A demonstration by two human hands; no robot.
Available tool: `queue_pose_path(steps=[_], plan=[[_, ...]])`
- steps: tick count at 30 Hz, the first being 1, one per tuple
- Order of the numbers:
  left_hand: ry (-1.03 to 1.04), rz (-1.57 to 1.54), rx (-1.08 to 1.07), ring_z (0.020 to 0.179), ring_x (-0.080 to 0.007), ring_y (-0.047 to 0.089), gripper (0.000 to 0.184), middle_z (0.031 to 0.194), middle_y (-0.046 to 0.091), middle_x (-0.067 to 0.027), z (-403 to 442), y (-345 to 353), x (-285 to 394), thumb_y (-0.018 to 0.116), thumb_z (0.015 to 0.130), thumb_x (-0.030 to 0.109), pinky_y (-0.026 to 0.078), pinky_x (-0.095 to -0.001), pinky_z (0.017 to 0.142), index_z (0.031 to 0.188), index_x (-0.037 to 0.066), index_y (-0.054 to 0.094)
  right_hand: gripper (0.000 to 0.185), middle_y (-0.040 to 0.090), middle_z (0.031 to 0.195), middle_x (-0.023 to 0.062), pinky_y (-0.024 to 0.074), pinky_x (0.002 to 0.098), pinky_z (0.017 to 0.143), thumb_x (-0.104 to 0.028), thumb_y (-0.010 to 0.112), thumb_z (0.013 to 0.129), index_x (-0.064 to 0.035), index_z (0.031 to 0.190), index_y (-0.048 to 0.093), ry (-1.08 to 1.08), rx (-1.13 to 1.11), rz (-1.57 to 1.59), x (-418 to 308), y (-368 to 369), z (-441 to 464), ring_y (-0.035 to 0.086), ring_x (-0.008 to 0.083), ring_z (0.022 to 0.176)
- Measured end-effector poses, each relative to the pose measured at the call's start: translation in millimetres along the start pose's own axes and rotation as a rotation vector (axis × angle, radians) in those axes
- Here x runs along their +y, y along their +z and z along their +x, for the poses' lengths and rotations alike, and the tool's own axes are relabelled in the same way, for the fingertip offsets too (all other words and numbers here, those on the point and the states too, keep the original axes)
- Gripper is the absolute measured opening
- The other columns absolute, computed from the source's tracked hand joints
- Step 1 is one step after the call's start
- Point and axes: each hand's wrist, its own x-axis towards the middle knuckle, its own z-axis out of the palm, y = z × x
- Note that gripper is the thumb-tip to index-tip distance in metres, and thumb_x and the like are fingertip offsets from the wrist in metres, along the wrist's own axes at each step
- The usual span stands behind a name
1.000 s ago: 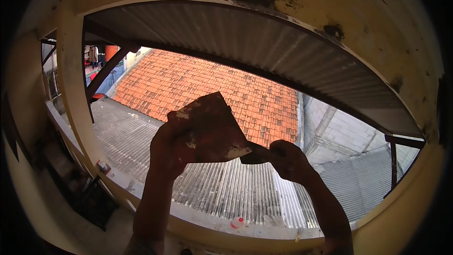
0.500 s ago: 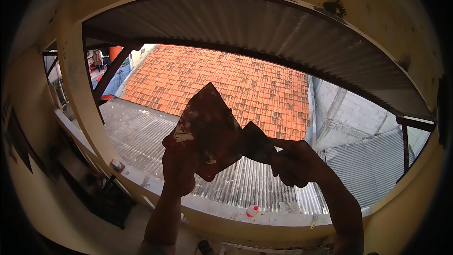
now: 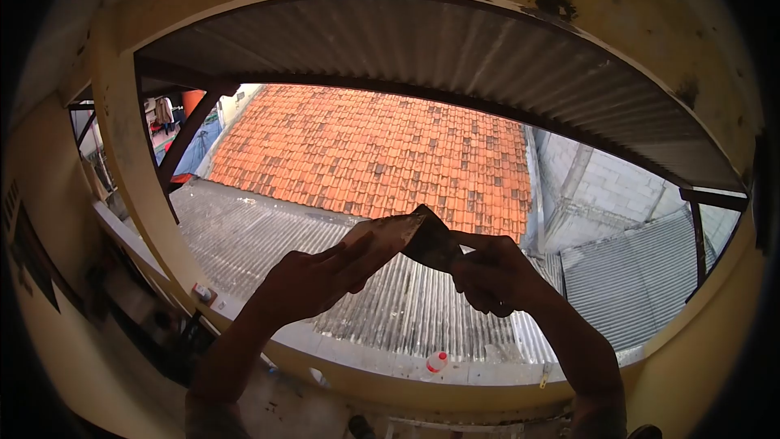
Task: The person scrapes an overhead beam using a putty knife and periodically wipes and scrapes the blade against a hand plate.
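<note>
We see a long, pale ledge point(image 3: 357, 355) that bends in a big curve, and on it are a little red and whitish bottle point(image 3: 437, 362) and, far to the left of the bottle, a small thing point(image 3: 203, 293) too tiny to name.

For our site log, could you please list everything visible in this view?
Flat plate: 1, brownish, in the left hand
Scraper-like tool: 1, dark, in the right hand
Tiled roof: 1, orange, beyond the hands
Corrugated roofs: 2, grey, centre and right
Awning: 1, grey-brown, overhead
Ledge: 1, pale, below the hands
Bottle: 1, clear and red, on the ledge
Small container: 1, whitish, ledge's left
Block wall: 1, grey, right
Hanging clothes: several, mixed, upper left
Stained wall: 1, yellow, top
Left hand: 1, shadowed, centre-left
Right hand: 1, shadowed, centre-right
</note>
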Motion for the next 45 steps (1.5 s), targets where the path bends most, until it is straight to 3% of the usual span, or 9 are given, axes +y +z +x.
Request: queue_pose_path(steps=[4,9,14,18,24,26,33,38,45], plan=[[-0.083,0.056,-0.08,0.06,-0.0266,0.067,0.08,0.127,0.065,-0.0041,-9.4,4.1,-26.7,0.065,0.085,0.01,0.054,-0.0356,0.05,0.156,0.029,0.031,0.047,0.062,0.071,0.0061,0.0434,0.0248,0.039,-0.01,0.056,0.101,-0.0016,0.146,0.046,-0.086,0.062,-0.007,12.5,-3.5,13.5,0.055,0.0104,0.045],[-0.366,-0.236,-0.118,0.054,-0.0328,0.063,0.074,0.07,0.065,-0.0141,-28.5,35.1,-23.4,0.059,0.088,0.012,0.051,-0.0439,0.051,0.156,0.02,0.031,0.047,0.063,0.076,0.0096,0.0479,0.0279,0.045,-0.008,0.054,0.099,0.0027,0.144,0.045,-0.22,0.075,0.107,-17.8,-5.4,44.9,0.058,0.0135,0.05],[-0.576,-0.828,0.242,0.105,-0.0391,0.069,0.059,0.123,0.066,-0.0252,-69.9,122.6,21.3,0.051,0.093,0.013,0.056,-0.0449,0.085,0.149,0.003,0.038,0.026,0.063,0.087,0.0145,0.0533,0.0315,0.054,-0.014,0.056,0.098,0.0064,0.115,0.058,-0.354,0.102,0.273,-97.3,-9.6,107.6,0.062,0.0187,0.064],[-0.763,-1.05,0.363,0.087,-0.022,0.072,0.061,0.102,0.074,-0.0135,-102.1,185.2,73.4,0.05,0.087,0.01,0.057,-0.0363,0.077,0.147,0.005,0.042,0.026,0.065,0.089,0.0199,0.0565,0.0331,0.06,-0.007,0.055,0.098,0.0151,0.111,0.054,-0.445,0.099,0.411,-166.4,-35.1,167.1,0.064,0.0219,0.071],[-0.703,-1.07,0.176,0.077,-0.0177,0.07,0.06,0.102,0.071,-0.0122,-138.4,216.6,103.2,0.05,0.088,0.011,0.058,-0.0339,0.072,0.147,0.005,0.041,0.022,0.066,0.088,0.0207,0.0541,0.0275,0.052,-0.003,0.056,0.095,0.0112,0.111,0.052,-0.568,0.182,0.234,-214.5,-42.6,207.6,0.063,0.0199,0.063],[-0.779,-1.37,0.378,0.077,-0.0165,0.066,0.035,0.095,0.068,-0.007,-149.6,238.2,108.2,0.055,0.096,0.01,0.055,-0.0302,0.069,0.129,0.0,0.054,0.016,0.066,0.086,0.0199,0.0541,0.0271,0.052,-0.002,0.056,0.094,0.0111,0.104,0.056,-0.547,0.256,0.319,-219.7,-42.2,213.4,0.063,0.0198,0.061],[-0.582,-0.893,0.295,0.07,-0.0155,0.068,0.058,0.105,0.07,-0.0123,-137.7,208.4,85.0,0.047,0.09,0.007,0.057,-0.0323,0.065,0.148,0.005,0.039,0.014,0.065,0.086,0.0193,0.0542,0.0252,0.052,-0.001,0.056,0.094,0.0118,0.096,0.059,-0.478,0.272,0.329,-252.5,-46.4,200.2,0.062,0.0174,0.061],[-0.78,-1.337,0.217,0.057,-0.0144,0.066,0.038,0.075,0.068,-0.0095,-134.4,184.0,93.7,0.045,0.097,0.005,0.054,-0.0295,0.057,0.134,0.0,0.05,0.013,0.062,0.089,0.0247,0.0561,0.0318,0.055,0.002,0.053,0.094,0.0117,0.102,0.057,-0.426,0.241,0.518,-266.6,-49.5,170.9,0.064,0.0263,0.069],[-0.85,-1.166,0.194,0.103,-0.0255,0.069,0.04,0.113,0.068,-0.0158,-159.3,200.5,107.0,0.048,0.094,0.005,0.054,-0.0363,0.089,0.133,0.001,0.052,0.034,0.061,0.105,0.0271,0.0499,0.0205,0.053,-0.005,0.056,0.097,0.0172,0.121,0.049,-0.337,0.364,0.495,-266.7,-61.0,103.2,0.06,0.0173,0.07]])
